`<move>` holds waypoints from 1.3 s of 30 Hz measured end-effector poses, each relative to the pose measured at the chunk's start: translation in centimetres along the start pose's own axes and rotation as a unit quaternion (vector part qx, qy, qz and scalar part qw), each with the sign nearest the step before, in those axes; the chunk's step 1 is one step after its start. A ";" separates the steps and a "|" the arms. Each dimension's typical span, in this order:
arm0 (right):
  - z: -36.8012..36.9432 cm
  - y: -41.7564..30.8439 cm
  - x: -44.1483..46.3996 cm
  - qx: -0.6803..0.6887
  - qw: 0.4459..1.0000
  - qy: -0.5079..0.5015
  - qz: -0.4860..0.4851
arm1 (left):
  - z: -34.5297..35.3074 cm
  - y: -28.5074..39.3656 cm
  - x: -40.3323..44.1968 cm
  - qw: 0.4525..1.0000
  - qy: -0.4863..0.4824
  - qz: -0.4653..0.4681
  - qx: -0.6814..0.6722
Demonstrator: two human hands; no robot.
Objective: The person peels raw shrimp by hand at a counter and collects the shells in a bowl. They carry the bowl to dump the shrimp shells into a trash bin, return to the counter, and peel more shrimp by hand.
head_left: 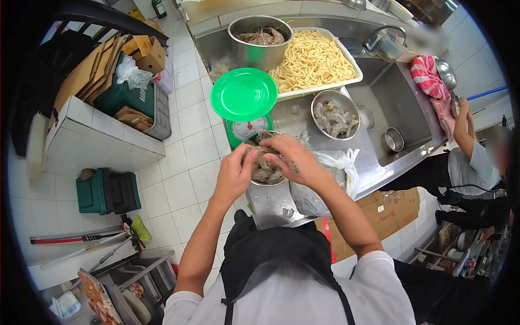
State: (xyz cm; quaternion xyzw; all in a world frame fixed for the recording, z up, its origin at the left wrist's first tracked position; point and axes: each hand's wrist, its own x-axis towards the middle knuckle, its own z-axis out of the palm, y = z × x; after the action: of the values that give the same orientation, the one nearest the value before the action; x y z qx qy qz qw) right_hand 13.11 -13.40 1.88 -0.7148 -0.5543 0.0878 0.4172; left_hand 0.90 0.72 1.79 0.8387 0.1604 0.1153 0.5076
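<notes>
Above a metal bowl of grey shrimp shells [266, 176], my left hand [234, 172] and my right hand [297, 158] meet with fingers curled in. Between them is a greyish shrimp [261, 154], partly covered by the fingers. Both hands are closed on it. To the right, a steel bowl [351, 130] contains peeled shrimp [335, 115]. Farther back, a deep steel pot [260, 56] holds whole shrimp [265, 36] with heads and feelers. A green kitchen scale [244, 95] with a round pan stands just beyond my hands.
A white tray [355, 69] of thick noodles [311, 58] lies at the back. A tied plastic bag [319, 184] sits beside my right forearm. The sink [390, 103] has a small metal pot [392, 140]. At right, another person [474, 162] works near a striped bag [428, 77].
</notes>
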 end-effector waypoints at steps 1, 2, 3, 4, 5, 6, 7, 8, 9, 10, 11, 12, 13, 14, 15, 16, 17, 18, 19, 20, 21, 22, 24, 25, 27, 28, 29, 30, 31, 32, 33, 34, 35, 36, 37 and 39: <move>0.0 0.2 -0.4 0.015 0.996 0.073 0.041 | 0.0 -0.6 -0.2 0.999 0.035 -0.008 -0.038; 0.0 0.5 -0.9 0.029 0.986 0.145 0.081 | -0.2 -1.1 -0.4 0.994 0.071 -0.016 -0.077; -0.3 0.9 -1.8 0.028 0.986 0.146 0.081 | -0.6 -1.5 -0.8 0.994 0.070 -0.016 -0.077; -0.9 1.6 -3.3 0.020 0.969 0.111 0.220 | -1.2 -2.0 -1.3 0.989 0.094 -0.019 -0.115; -1.0 2.0 -4.8 0.010 0.932 0.074 0.354 | -1.8 -2.4 -1.7 0.981 0.117 -0.023 -0.153; -0.1 2.4 -6.7 0.073 0.921 0.029 0.382 | -2.3 -2.9 -2.3 0.981 0.115 -0.024 -0.155; 1.0 2.2 -8.7 0.136 0.903 -0.014 0.408 | -2.9 -3.4 -2.9 0.974 0.134 -0.037 -0.177; 2.2 0.9 -9.6 0.214 0.863 -0.030 0.457 | -3.4 -3.8 -3.5 0.967 0.153 -0.051 -0.199; 3.7 -0.4 -9.9 0.289 0.814 -0.045 0.502 | -3.8 -4.0 -3.9 0.967 0.149 -0.052 -0.200; 5.6 -0.4 -10.5 0.368 0.775 -0.008 0.513 | -4.0 -4.3 -4.4 0.963 0.159 -0.051 -0.210; 7.7 0.0 -11.1 0.443 0.730 0.030 0.519 | -4.2 -4.4 -4.8 0.959 0.168 -0.050 -0.222; 9.0 -0.2 -11.0 0.442 0.729 0.037 0.522 | -4.3 -4.6 -5.3 0.960 0.162 -0.049 -0.224; 10.1 -0.4 -10.5 0.483 0.703 0.071 0.518 | -4.5 -4.7 -5.7 0.956 0.170 -0.056 -0.235; 10.9 -0.3 -9.9 0.523 0.675 0.103 0.511 | -4.7 -4.8 -5.9 0.951 0.179 -0.062 -0.245; 11.5 -0.1 -9.6 0.524 0.674 0.105 0.510 | -4.9 -4.7 -6.2 0.952 0.176 -0.062 -0.243; 12.2 0.2 -9.2 0.555 0.656 0.136 0.493 | -5.1 -4.3 -6.5 0.947 0.180 -0.067 -0.257; 12.8 0.4 -8.8 0.584 0.637 0.169 0.475 | -5.5 -4.3 -6.8 0.943 0.182 -0.071 -0.271; 12.8 0.1 -8.1 0.593 0.627 0.191 0.467 | -5.8 -4.6 -7.1 0.944 0.175 -0.068 -0.272; 13.4 0.1 -7.8 0.591 0.627 0.201 0.465 | -6.3 -5.0 -7.4 0.940 0.170 -0.074 -0.285; 14.0 0.3 -7.3 0.580 0.621 0.227 0.476 | -6.7 -5.5 -7.4 0.937 0.163 -0.078 -0.300; 14.5 0.5 -6.9 0.567 0.615 0.254 0.485 | -7.1 -5.9 -7.3 0.938 0.150 -0.070 -0.303; 14.6 0.6 -6.4 0.565 0.614 0.270 0.481 | -7.5 -6.3 -7.2 0.942 0.135 -0.071 -0.300; 14.6 0.5 -5.8 0.544 0.614 0.303 0.485 | -8.8 -7.5 -7.5 0.947 0.097 -0.065 -0.301; 14.9 0.8 -6.0 0.537 0.611 0.331 0.478 | -9.4 -8.2 -7.4 0.951 0.076 -0.067 -0.292; 14.9 1.1 -6.0 0.511 0.631 0.335 0.477 | -10.5 -9.2 -6.7 0.955 0.026 -0.051 -0.291; 14.8 0.5 -5.6 0.492 0.616 0.374 0.489 | -11.2 -9.5 -6.5 0.955 0.010 -0.059 -0.291; 14.4 -0.1 -5.7 0.485 0.612 0.396 0.483 | -11.9 -9.8 -6.3 0.955 -0.002 -0.068 -0.290; 14.2 -0.5 -5.9 0.500 0.604 0.391 0.482 | -12.6 -9.8 -6.0 0.956 -0.018 -0.059 -0.287; 13.8 -1.3 -5.9 0.516 0.597 0.381 0.481 | -13.2 -9.9 -5.8 0.956 -0.034 -0.051 -0.288; 13.6 -2.2 -6.1 0.510 0.583 0.404 0.487 | -13.7 -9.9 -5.6 0.957 -0.038 -0.052 -0.283; 13.3 -3.6 -6.2 0.507 0.579 0.416 0.484 | -14.1 -9.9 -5.6 0.958 -0.040 -0.054 -0.278; 12.8 -5.0 -6.5 0.497 0.577 0.431 0.485 | -14.3 -9.8 -5.7 0.958 -0.052 -0.050 -0.278; 12.4 -6.0 -7.0 0.487 0.575 0.445 0.483 | -14.4 -9.7 -5.8 0.955 -0.058 -0.047 -0.287; 12.3 -6.9 -7.8 0.487 0.568 0.457 0.481 | -14.4 -9.4 -5.8 0.952 -0.063 -0.043 -0.295; 12.1 -7.9 -8.7 0.486 0.564 0.467 0.477 | -14.4 -9.2 -6.1 0.952 -0.073 -0.039 -0.294; 11.8 -9.9 -10.9 0.483 0.587 0.453 0.465 | -13.6 -8.3 -6.9 0.946 -0.088 -0.040 -0.311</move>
State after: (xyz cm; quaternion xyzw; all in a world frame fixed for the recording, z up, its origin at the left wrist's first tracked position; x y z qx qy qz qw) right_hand -5.02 -16.57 -2.46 -0.5157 0.2387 0.1901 0.8006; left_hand -11.57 12.74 0.46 0.6390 0.1047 0.0650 0.7593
